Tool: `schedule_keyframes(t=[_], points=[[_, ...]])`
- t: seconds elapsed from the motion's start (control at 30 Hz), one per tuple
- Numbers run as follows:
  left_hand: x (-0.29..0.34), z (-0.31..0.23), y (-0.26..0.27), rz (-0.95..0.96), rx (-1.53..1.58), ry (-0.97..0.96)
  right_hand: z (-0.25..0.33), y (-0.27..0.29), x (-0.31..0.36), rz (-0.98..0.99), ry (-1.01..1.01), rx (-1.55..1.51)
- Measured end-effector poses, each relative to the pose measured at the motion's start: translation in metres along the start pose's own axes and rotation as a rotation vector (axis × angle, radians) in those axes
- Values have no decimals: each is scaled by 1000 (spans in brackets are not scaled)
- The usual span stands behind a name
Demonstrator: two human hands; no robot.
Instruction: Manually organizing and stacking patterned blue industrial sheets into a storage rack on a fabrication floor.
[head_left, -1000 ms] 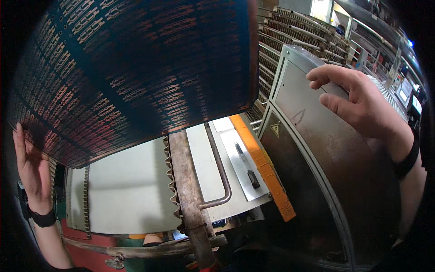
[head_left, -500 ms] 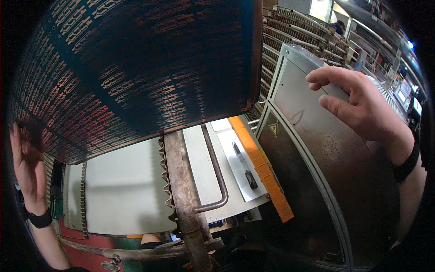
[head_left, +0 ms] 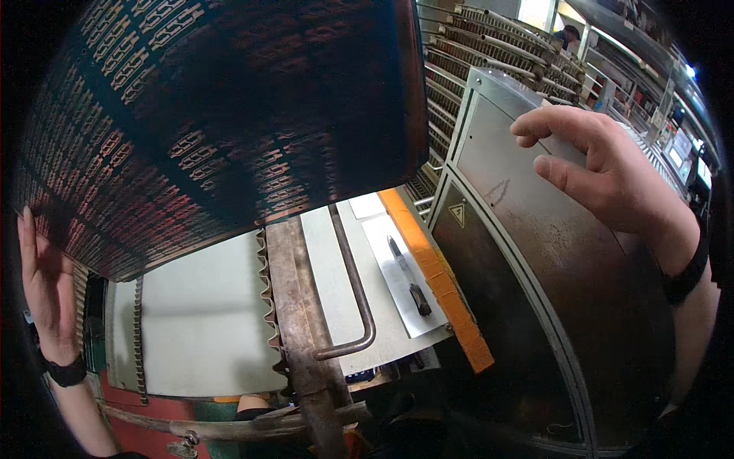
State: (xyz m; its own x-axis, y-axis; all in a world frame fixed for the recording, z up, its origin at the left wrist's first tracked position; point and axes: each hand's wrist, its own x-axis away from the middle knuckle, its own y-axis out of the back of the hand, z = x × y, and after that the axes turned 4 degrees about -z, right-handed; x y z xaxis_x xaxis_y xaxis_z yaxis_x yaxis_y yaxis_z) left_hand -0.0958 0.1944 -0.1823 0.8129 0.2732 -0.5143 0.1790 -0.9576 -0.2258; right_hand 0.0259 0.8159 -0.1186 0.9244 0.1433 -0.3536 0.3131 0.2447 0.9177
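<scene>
A large dark blue circuit board panel (head_left: 245, 99) with rows of copper-coloured patterns hangs tilted across the upper left. My left hand (head_left: 53, 287) is at its lower left edge, palm showing, with the fingertips against the panel and partly hidden. The panel's top runs out of view. My right hand (head_left: 600, 172) is raised in front of a grey metal cabinet (head_left: 520, 168), apart from the panel. Its thumb and fingers are curved and spread, with nothing between them. Each wrist wears a black band.
Below the panel lies a pale board (head_left: 206, 329) crossed by a worn metal bar (head_left: 302, 306) with a wavy strip. A bent rod (head_left: 359, 306), a knife-like tool (head_left: 417, 294) on white paper and an orange strip (head_left: 440, 283) lie beside it. Slatted racks (head_left: 497, 53) stand behind.
The panel has shifted slightly left relative to the cabinet. My left hand stays at its edge, and my right hand is nearly still. The view has turned a little.
</scene>
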Motion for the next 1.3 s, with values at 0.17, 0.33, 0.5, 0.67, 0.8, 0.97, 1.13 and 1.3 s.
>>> schedule_keyframes(t=[0.17, 0.33, 0.5, 0.67, 0.8, 0.97, 1.13, 1.3], points=[[0, 0, -2, 49, 57, 34, -2, -1, -2, 1, -10, -17], [-2, -1, 13, 110, -4, -15, -6, 1, 0, 3, 36, -16], [-4, -1, 21, 147, 38, 7, -5, -1, 0, -1, 30, -5], [-1, -4, 11, 228, -33, -27, -3, 1, -1, 26, 27, 28], [-1, -4, 4, 221, -92, -32, -3, -1, 1, 14, 25, 23], [1, -2, -5, 148, -30, -21, -2, 1, 0, 19, 43, 26], [3, -2, -15, 110, 78, 63, -1, 4, 0, 92, 128, 215], [1, -4, -4, 159, 20, 39, 10, 4, 6, 73, 169, 296]])
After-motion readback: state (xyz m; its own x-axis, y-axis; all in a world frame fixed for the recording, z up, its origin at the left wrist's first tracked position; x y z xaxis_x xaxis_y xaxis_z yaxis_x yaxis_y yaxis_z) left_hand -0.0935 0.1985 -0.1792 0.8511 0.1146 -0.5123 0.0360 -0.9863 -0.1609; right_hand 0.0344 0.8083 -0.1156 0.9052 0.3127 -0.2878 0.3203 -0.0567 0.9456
